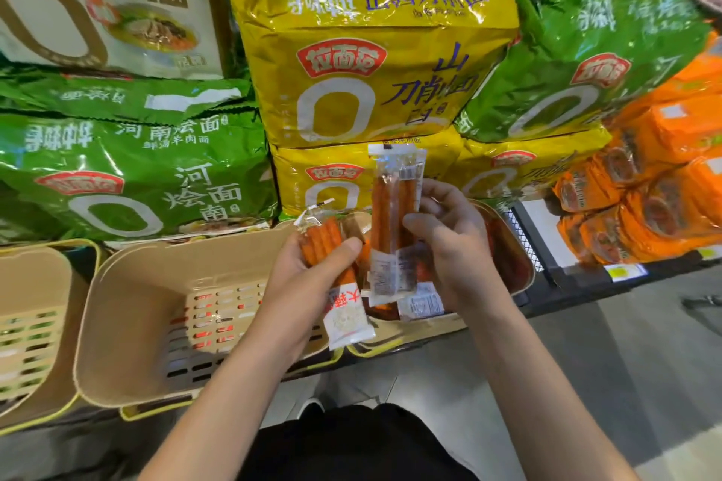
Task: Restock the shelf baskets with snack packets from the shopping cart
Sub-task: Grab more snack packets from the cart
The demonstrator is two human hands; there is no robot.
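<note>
My left hand [312, 277] grips a small bunch of clear snack packets [328, 246] with orange-red sticks inside, tilted over the gap between two baskets. My right hand [449, 246] pinches another pair of the same stick packets [394, 223], held upright just right of the first bunch. Below the hands stands a beige slotted basket [129, 308], its inside bare. To its right, a second beige basket [519, 266] holds more red stick packets, mostly hidden behind my right hand. The shopping cart is out of sight.
A third beige basket [35, 316] sits at the far left. Behind the baskets, large noodle multipacks are stacked: green [129, 176], yellow [371, 62] and green again [586, 51]. Orange packets [644, 199] fill the shelf at right. Grey floor lies below.
</note>
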